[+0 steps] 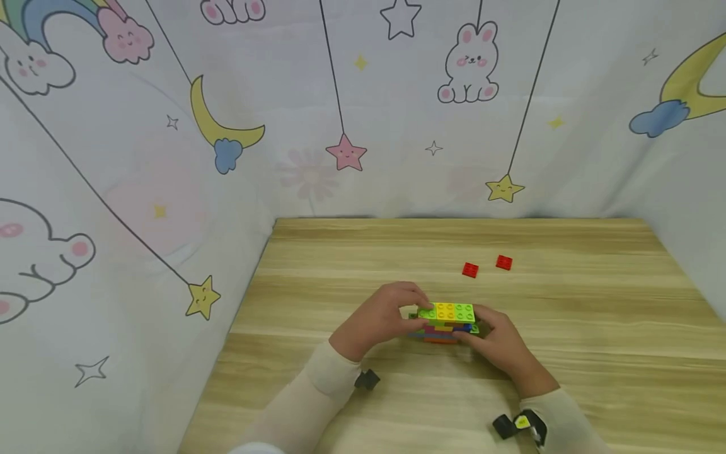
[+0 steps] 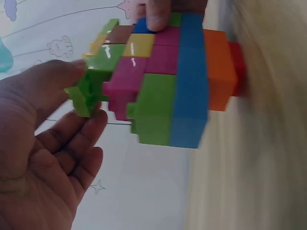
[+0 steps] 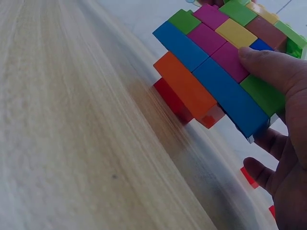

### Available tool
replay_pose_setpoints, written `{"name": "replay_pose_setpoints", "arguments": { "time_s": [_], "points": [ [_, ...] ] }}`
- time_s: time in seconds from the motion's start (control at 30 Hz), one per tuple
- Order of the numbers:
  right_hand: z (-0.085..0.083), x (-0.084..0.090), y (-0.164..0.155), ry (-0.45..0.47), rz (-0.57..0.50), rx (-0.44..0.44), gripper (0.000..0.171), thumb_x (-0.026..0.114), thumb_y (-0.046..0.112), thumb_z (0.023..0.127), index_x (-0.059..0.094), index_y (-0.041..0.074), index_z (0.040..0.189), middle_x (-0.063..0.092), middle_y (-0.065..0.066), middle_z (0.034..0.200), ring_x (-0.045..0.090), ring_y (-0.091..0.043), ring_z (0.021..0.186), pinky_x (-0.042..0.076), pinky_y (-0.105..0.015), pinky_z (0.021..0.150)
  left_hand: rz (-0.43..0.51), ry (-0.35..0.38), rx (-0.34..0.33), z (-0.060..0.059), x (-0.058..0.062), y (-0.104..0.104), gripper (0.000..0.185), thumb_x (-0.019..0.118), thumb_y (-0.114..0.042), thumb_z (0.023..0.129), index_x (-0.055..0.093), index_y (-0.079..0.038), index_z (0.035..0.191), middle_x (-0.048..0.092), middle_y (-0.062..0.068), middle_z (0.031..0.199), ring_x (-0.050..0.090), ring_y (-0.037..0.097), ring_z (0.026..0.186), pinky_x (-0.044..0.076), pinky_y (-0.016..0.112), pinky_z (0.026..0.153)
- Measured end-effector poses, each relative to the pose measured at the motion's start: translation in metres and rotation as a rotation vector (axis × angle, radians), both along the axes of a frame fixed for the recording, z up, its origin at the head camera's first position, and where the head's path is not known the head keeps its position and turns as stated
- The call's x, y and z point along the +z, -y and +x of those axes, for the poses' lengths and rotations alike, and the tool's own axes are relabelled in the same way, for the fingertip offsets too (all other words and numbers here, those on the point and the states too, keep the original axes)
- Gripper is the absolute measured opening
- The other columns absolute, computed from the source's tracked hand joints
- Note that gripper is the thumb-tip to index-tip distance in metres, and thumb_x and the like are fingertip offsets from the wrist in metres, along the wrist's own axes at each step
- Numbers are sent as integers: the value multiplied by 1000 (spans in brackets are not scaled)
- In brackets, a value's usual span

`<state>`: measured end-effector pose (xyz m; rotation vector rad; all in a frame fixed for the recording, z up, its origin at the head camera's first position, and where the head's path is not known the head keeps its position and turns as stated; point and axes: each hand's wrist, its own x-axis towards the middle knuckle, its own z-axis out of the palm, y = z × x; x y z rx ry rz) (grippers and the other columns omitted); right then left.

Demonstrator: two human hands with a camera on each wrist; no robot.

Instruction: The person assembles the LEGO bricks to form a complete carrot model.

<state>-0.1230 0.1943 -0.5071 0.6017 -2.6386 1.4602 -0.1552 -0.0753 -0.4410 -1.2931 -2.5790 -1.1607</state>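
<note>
A many-coloured stack of toy building bricks point(image 1: 446, 312) is between both hands above the wooden table. Its rows show blue, magenta, green, yellow and brown bricks, narrowing to orange and red at the bottom in the left wrist view. My left hand point(image 1: 386, 315) pinches the upper left end, thumb and fingers around a light green brick point(image 2: 85, 96). At the other end my right hand point(image 1: 501, 337) grips the stack, its thumb pressed on a magenta brick point(image 3: 230, 61) in the right wrist view. Whether the bottom red brick point(image 3: 172, 101) touches the table is unclear.
Two flat red bricks point(image 1: 470, 270) lie on the wooden table point(image 1: 340, 252) beyond the right hand. Behind and at the sides hangs a white curtain point(image 1: 397, 113) printed with stars, moons and rabbits. Black camera mounts point(image 1: 503, 427) sit at both wrists.
</note>
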Motion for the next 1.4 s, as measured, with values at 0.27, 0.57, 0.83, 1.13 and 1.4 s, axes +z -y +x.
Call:
{"name": "replay_pose_setpoints", "arguments": {
  "time_s": [0.27,0.57,0.83,1.13,1.4],
  "points": [
    [-2,-1,2,6,24,-5,42,79,34,82,65,24,121,67,11,117,61,-9,109,48,-28,95,34,279,88,0,-40,4,70,80,-37,81,47,-33,143,61,-13,126,57,3,109,49,34,97],
    [-5,-5,1,-16,7,6,45,80,31,82,65,20,124,66,9,118,61,-9,108,48,-27,94,113,488,205,5,-66,9,36,80,-32,82,69,-25,115,67,-15,111,63,4,95,52,26,83],
    [-24,-3,-27,-53,-164,-10,34,53,2,97,59,4,131,64,-12,122,56,-26,107,41,-16,89,102,472,260,8,-72,15,39,82,-35,79,70,-25,115,67,-15,112,61,4,99,49,26,89],
    [-76,-22,-81,-29,70,-377,43,65,37,94,62,12,129,60,-9,125,51,-26,113,41,-37,88,144,463,242,10,-72,16,38,82,-30,80,70,-22,115,68,-13,112,62,4,101,49,25,90],
    [-116,-28,-104,-57,178,-359,52,69,38,91,60,8,133,55,-20,133,50,-40,116,36,-59,97,176,461,203,12,-76,13,37,83,-27,80,70,-23,114,68,-12,112,62,4,100,50,25,89]
  ]
}}
